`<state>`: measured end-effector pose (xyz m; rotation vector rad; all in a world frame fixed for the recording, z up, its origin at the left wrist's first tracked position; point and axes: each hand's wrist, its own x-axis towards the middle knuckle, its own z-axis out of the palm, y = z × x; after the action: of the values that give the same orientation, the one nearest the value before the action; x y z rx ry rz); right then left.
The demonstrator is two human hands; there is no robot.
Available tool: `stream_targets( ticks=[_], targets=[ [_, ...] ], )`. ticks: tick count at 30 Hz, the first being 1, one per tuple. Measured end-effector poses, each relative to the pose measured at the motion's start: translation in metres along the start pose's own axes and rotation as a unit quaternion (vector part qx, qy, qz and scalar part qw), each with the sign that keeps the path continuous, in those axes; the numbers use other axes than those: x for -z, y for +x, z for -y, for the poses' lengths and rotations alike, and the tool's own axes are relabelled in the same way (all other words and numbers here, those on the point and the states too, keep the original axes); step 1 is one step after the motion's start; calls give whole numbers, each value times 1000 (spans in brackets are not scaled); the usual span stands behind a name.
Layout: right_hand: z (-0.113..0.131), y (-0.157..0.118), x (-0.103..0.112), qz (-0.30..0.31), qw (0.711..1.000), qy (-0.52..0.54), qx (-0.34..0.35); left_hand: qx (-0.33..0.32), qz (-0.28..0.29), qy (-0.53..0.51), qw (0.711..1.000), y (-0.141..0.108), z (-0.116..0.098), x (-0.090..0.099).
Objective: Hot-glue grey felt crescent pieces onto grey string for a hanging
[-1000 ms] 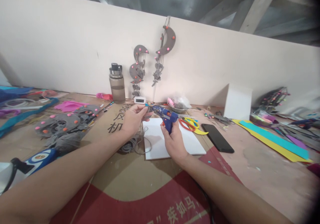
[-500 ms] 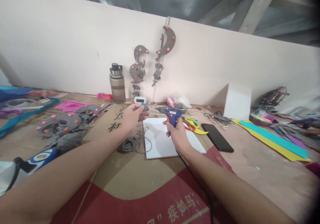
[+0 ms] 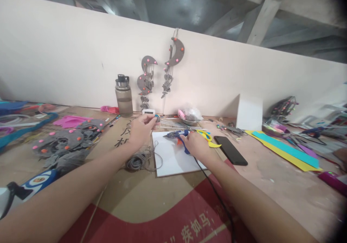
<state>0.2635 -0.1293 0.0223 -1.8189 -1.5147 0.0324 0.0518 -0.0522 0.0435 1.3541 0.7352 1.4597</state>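
Observation:
My left hand (image 3: 142, 127) is raised above the cardboard, thumb and fingers pinched on a small grey piece (image 3: 157, 118) with a bit of blue at its top. My right hand (image 3: 199, 144) grips a blue hot glue gun (image 3: 185, 146), its nozzle pointing left, low over a white board (image 3: 169, 161). The gun's black cord (image 3: 214, 188) runs down toward me. A coil of grey cord (image 3: 137, 160) lies below my left hand. Yellow-handled scissors (image 3: 206, 136) lie just behind my right hand, partly hidden by it.
A black phone (image 3: 230, 150) lies right of the board. A water bottle (image 3: 124, 96) stands by the wall, near hanging grey moon ornaments (image 3: 177, 53). Grey felt crescents with pompoms (image 3: 58, 141) lie left. Blue and yellow strips (image 3: 287, 150) lie right; a bowl (image 3: 189, 119) sits behind.
The glue gun has tipped and come down away from the small grey piece, toward the white board. My left hand still pinches the piece. The view has shifted slightly.

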Motion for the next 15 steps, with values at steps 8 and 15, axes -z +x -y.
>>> stream_targets(
  ticks=[8, 15],
  targets=[
    [72, 4, -13, 19, 958, 287, -21, -189, 5, 339, 921, -4, -14, 10],
    [103, 15, -68, 51, 819, 557, -130, -178, -3, 409, 895, -2, -12, 11]
  ],
)
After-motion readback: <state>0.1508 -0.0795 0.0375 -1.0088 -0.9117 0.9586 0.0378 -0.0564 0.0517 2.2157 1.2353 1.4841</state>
